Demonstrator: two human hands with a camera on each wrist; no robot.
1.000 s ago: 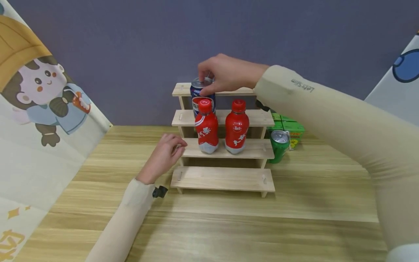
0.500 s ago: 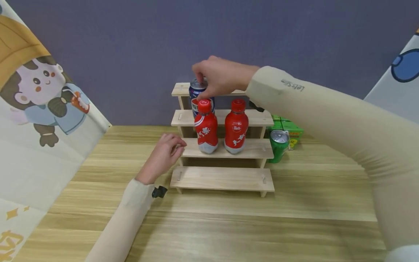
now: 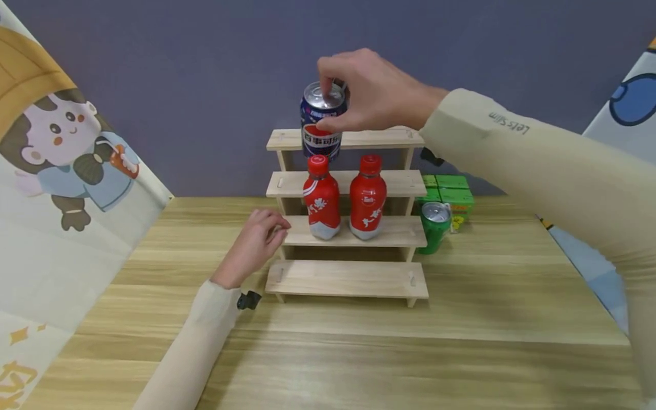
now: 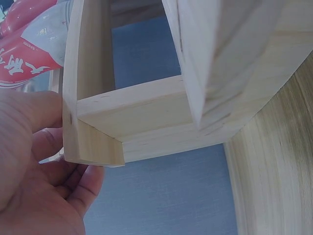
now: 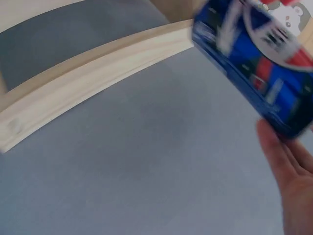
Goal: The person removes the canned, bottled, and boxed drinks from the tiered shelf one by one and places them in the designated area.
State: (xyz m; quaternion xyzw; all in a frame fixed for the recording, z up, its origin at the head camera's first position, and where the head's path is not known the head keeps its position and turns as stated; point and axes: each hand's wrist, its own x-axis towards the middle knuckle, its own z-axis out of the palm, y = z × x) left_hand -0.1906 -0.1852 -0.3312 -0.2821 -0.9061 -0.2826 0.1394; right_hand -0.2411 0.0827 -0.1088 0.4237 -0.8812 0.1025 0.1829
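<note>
My right hand (image 3: 379,94) pinches a blue cola can (image 3: 322,149) from above in the head view, fingers at its top and thumb on its side. The can hangs upright above the third step of a stepped wooden shelf (image 3: 348,279), behind the bottles. In the right wrist view the can (image 5: 259,54) is blurred and tilted. My left hand (image 3: 253,245) holds the left end of the second step, its curled fingers around the plank end (image 4: 93,142) in the left wrist view. Two red bottles, a left one (image 3: 323,205) and a right one (image 3: 368,205), stand on that step.
A green can (image 3: 434,230) stands right of the shelf, with green boxes (image 3: 453,191) behind it. A grey-blue wall (image 3: 205,85) rises behind the shelf. Printed panels border the wooden table (image 3: 328,364), one (image 3: 77,148) at the left.
My right hand has lifted the cola can up off the shelf and slightly to the right. The left hand and both bottles have stayed in place.
</note>
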